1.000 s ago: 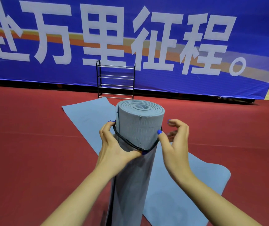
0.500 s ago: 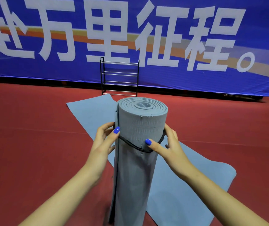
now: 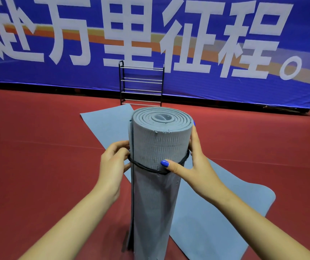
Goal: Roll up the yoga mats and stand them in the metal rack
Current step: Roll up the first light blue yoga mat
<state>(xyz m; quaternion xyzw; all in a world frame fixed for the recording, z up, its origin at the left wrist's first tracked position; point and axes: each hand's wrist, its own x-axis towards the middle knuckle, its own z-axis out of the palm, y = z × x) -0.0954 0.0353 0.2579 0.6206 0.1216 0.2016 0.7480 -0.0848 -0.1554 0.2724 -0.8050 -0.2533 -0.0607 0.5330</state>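
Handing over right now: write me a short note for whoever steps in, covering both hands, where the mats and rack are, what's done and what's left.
Left hand: grips the black elastic band at the roll's left side.
Right hand: thumb presses the band on the front, fingers lie up the roll's right side.
Rolled mat: upright on the red floor, band looped round its upper part.
Second mat: flat, unrolled, behind the roll.
Metal rack: by the blue banner, no mats visible in it.
Done: one mat rolled and banded.
Left: rack it, then roll and rack the second.
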